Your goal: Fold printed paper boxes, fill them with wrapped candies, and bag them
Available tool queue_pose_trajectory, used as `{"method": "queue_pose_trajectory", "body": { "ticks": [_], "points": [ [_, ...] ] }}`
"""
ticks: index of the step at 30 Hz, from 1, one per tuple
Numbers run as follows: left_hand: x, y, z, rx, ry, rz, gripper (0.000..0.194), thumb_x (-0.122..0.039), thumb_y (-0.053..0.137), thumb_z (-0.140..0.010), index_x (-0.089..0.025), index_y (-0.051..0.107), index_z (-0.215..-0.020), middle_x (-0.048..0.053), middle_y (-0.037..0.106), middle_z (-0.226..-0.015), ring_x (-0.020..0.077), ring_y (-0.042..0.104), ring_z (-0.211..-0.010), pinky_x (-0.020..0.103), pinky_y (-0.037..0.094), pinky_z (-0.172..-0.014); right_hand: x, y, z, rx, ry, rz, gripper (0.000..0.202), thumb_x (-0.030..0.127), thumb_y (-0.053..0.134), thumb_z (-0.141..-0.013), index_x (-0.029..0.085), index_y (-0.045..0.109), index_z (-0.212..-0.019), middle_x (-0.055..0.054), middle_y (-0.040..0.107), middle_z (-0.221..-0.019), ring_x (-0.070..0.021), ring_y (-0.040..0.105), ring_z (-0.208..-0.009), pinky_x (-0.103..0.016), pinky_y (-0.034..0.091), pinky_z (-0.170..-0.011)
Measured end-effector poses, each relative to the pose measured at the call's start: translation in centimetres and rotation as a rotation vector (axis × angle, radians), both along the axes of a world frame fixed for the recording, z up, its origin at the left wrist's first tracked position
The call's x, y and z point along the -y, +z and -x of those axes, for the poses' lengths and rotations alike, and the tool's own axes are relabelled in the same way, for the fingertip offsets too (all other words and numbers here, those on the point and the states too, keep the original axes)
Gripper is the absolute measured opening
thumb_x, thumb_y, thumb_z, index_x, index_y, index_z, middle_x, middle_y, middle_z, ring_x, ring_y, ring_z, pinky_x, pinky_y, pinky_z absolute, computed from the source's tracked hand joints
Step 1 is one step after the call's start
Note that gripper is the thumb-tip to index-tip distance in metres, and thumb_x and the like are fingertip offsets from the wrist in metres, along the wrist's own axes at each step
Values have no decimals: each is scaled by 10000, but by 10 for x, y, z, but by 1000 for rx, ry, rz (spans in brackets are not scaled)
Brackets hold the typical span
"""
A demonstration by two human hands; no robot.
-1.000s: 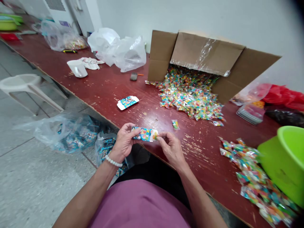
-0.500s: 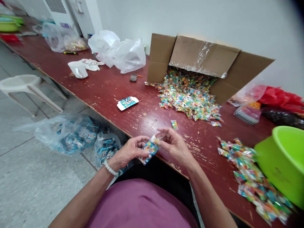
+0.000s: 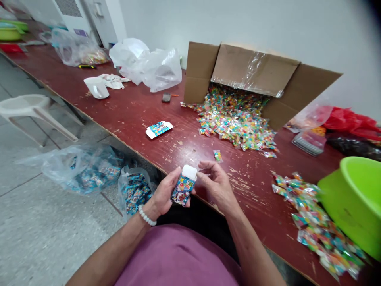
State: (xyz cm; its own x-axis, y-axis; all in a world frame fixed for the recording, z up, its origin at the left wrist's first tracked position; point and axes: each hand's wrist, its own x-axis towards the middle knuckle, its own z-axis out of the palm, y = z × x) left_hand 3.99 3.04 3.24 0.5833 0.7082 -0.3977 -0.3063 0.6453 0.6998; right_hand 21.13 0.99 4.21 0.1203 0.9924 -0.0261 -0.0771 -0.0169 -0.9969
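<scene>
My left hand [image 3: 166, 194] grips a box [image 3: 183, 190] by the worktop's [image 3: 133, 113] near edge; whether my right hand [image 3: 217, 186], beside its raised flap [image 3: 189, 171], pinches anything, I can't tell. Far right, a carton [image 3: 254, 65] spills sweets [image 3: 235, 125]; left, a bag [image 3: 58, 165] of packs [image 3: 99, 171] lies on the floor [image 3: 32, 226].

The brown carton [image 3: 256, 65] stands on the red desk [image 3: 133, 115], wrapped candies [image 3: 238, 125] heaped at its open side. In front of the carton, the left hand [image 3: 166, 192] holds a small blue box [image 3: 183, 188], white flap [image 3: 189, 171] up; the right hand [image 3: 217, 182] is just beside that flap, contact unclear. 1 loose packet [image 3: 217, 155] lies nearer the carton. Left of the carton are another blue box [image 3: 159, 128] and a white cup [image 3: 97, 87]; to its front right, a green basin [image 3: 342, 198].
</scene>
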Motion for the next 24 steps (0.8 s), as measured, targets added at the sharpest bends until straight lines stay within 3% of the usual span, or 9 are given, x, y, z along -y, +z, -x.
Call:
{"method": "queue_pose_trajectory", "body": {
  "ticks": [2,5,8,11,14,18,21,24],
  "points": [
    [3,-1,-2,-27,29,25,484,-554,533,-884,-107,628,-1042,93,698,-721,178,626,-463,275,518,-429,0,-8,4,-155,131,123,389,381,790,-759,235,614,-1074,-5,689,-924,-130,629,-664,-251,507,-572],
    [8,-3,-6,-76,100,-21,422,-497,617,-846,-108,639,-1007,73,688,-691,162,610,-456,258,518,-415,0,-13,11,-219,233,145,379,388,806,-756,219,645,-1054,7,699,-852,-91,589,-560,-229,487,-543],
    [9,-3,-7,-72,152,-66,408,-499,666,-828,-130,635,-1002,56,685,-697,163,618,-469,253,522,-407,0,-13,14,-170,168,81,281,414,789,-779,195,679,-917,26,668,-690,-89,566,-506,-216,463,-504],
    [7,2,-6,3,84,28,412,-543,621,-866,-138,629,-945,66,685,-698,173,627,-459,265,528,-399,1,-10,12,-7,111,-13,220,408,734,-842,195,691,-878,41,620,-578,-101,582,-485,-210,452,-486],
    [4,8,-5,72,23,171,437,-578,509,-929,-153,614,-929,69,675,-675,180,619,-438,285,526,-376,4,-3,8,81,186,-105,180,384,687,-886,205,690,-906,13,687,-697,-100,611,-506,-214,471,-495],
    [3,13,-7,59,118,193,302,-442,507,-950,-161,613,-915,50,648,-642,186,617,-465,292,523,-357,5,5,4,158,284,-168,163,351,663,-902,195,700,-870,-51,726,-1019,-94,642,-600,-247,528,-601],
    [4,12,-8,56,156,142,225,-368,558,-889,-159,628,-932,39,639,-663,193,620,-504,294,518,-356,3,5,6,212,238,-125,197,364,670,-891,184,711,-823,-38,715,-869,-113,634,-631,-258,523,-643],
    [6,10,-9,-13,187,35,239,-363,598,-836,-168,629,-970,17,631,-706,169,603,-508,281,521,-377,0,-3,9,126,208,-5,216,398,747,-814,187,704,-818,-15,696,-772,-122,619,-615,-257,516,-612]
  ]
}}
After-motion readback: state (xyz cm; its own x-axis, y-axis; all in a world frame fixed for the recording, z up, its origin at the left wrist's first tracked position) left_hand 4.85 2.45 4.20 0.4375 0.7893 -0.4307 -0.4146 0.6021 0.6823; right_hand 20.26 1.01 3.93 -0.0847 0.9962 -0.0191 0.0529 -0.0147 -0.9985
